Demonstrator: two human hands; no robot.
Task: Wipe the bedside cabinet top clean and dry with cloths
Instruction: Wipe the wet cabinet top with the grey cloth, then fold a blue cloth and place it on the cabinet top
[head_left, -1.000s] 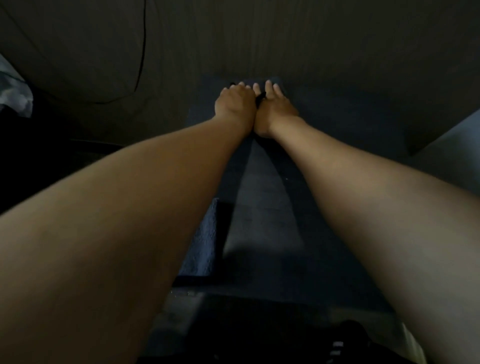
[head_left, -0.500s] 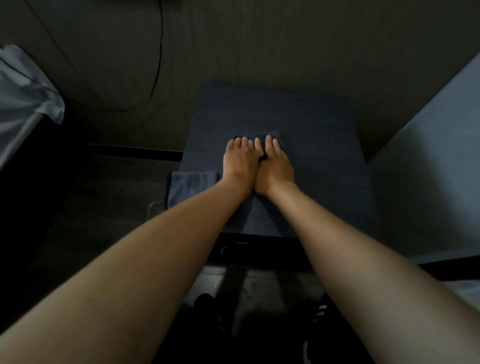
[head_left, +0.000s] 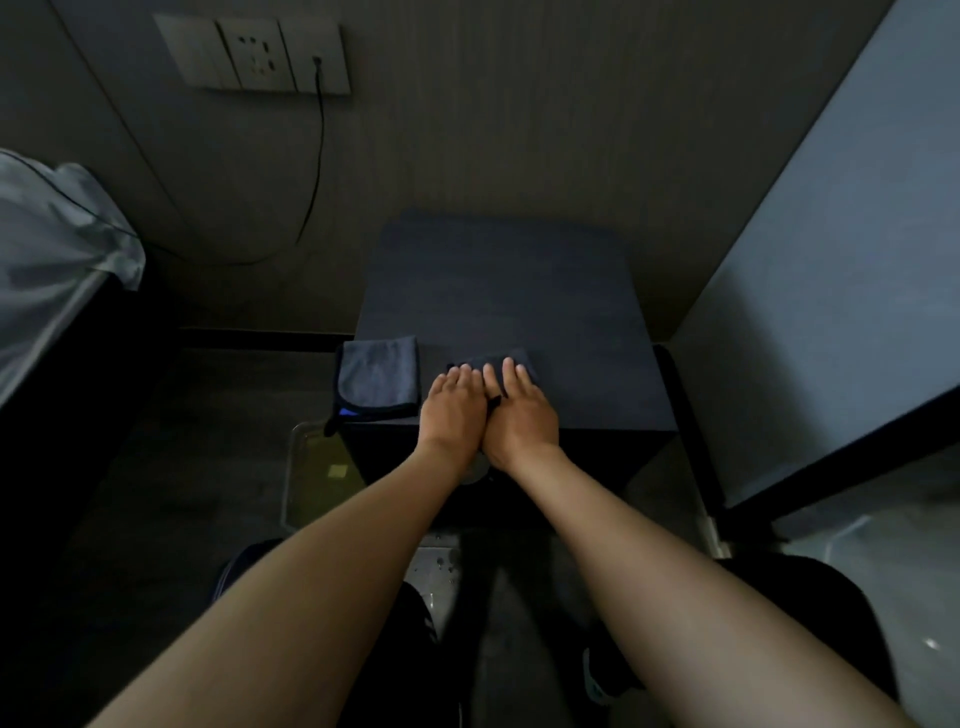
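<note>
Both hands, left (head_left: 451, 410) and right (head_left: 520, 415), press flat with straight fingers on a dark cloth (head_left: 511, 359) at the cabinet top's (head_left: 498, 291) near edge, unwiped surface lying beyond; a second cloth (head_left: 378, 376) sits just left.

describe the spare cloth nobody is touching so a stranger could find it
Start at the dark bedside cabinet top against the wall. The spare cloth lies folded on its near left corner, overhanging the edge. Unlike the cloth under the hands, it lies untouched and has a dark border.
</note>
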